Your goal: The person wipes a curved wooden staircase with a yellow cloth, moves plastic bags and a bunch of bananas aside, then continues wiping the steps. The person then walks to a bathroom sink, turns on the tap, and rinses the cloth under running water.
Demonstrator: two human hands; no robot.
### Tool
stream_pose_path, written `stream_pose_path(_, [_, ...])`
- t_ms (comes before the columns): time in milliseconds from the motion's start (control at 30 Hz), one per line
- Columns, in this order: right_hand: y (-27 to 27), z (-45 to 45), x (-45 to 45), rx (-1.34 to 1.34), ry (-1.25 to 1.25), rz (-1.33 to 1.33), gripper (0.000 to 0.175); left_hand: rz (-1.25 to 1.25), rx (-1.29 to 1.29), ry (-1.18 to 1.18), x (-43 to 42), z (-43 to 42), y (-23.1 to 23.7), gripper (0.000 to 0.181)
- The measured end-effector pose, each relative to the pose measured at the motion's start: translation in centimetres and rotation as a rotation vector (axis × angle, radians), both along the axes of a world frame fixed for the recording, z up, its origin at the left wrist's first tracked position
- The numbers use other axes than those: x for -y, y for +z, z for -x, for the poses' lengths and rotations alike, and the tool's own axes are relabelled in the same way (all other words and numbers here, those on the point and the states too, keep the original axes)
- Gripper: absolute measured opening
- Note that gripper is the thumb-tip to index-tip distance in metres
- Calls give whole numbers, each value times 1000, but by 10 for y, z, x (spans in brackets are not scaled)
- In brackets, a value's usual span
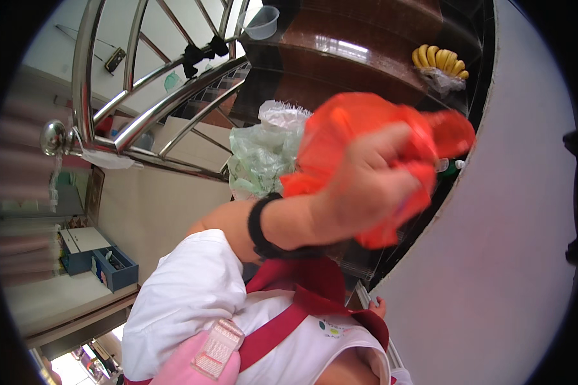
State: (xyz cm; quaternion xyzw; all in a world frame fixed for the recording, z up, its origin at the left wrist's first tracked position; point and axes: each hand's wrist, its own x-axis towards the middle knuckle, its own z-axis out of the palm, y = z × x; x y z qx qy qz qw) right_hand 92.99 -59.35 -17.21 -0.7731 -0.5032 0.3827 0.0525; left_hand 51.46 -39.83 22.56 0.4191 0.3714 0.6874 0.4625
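My left hand (378, 185), blurred and with a dark band at the wrist, is closed on a red plastic bag (351, 127) held over the dark steps. The bag spreads out on both sides of the fist; its contents cannot be made out. Pale green and white plastic bags (265, 151) lie just left of it. Farther up, a bunch of bananas (440, 60) sits partly in clear plastic on a step. Of my right hand (378, 307), only some fingers show, low beside the wall; its palm is hidden behind the red apron.
A stainless steel stair railing (161, 113) with a round knob runs along the left. A clear plastic tub (260, 23) stands on an upper step beside it. The pale wall (491, 250) borders the stairs at the right. Green bottles (448, 168) are partly hidden behind the red bag.
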Motion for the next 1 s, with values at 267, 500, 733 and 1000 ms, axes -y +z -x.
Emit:
stream_pose_path(267, [-7, -42, 2, 68, -213, 262, 35, 41, -454, 484, -122, 142, -5, 10])
stream_pose_path(500, [-14, -77, -51, 106, -100, 32, 35, 399, -804, 772, -203, 289, -73, 18])
stream_pose_path(733, [-19, -71, -68, 84, -102, 186, 38, 498, -946, 975, -214, 360, -107, 28])
stream_pose_path(1000, [-17, -44, -85, 8, -84, 199, 38, 785, -888, 1035, -203, 395, -139, 24])
